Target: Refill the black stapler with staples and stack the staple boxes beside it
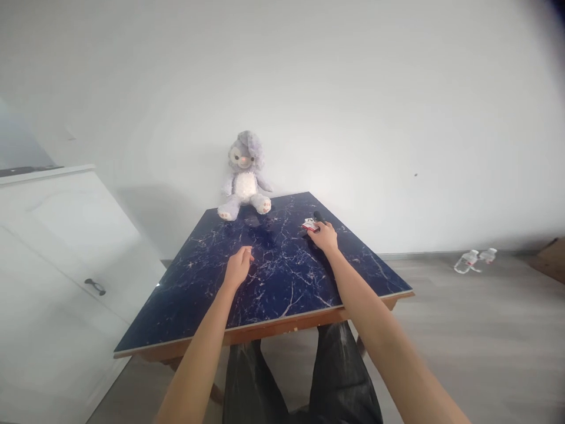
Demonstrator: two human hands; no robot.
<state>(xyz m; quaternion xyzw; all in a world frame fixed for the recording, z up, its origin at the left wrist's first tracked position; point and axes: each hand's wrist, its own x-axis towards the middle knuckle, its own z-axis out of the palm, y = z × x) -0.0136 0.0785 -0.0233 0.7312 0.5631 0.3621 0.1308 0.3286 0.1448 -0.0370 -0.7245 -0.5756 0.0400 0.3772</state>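
Observation:
My right hand (pixel 325 237) is over the far right part of the blue marble-patterned table (pixel 282 282), its fingers closed on a small white-and-red packet (pixel 310 224). Right behind those fingers lies a small black object (pixel 318 217), partly hidden; I cannot tell its kind or whether the hand touches it. My left hand (pixel 239 266) is above the table's middle left, fingers loosely curled inward, with nothing visible in them. At the back edge sits a pale lilac plush toy (pixel 245 184) with a white belly, upright near the wall.
A white cabinet (pixel 66 253) with a dark handle (pixel 95 287) stands to the left of the table. On the floor at right lie clear plastic bottles (pixel 467 262), with a brown box (pixel 549 259) farther right. The wall rises behind the table, and my legs are below its front edge.

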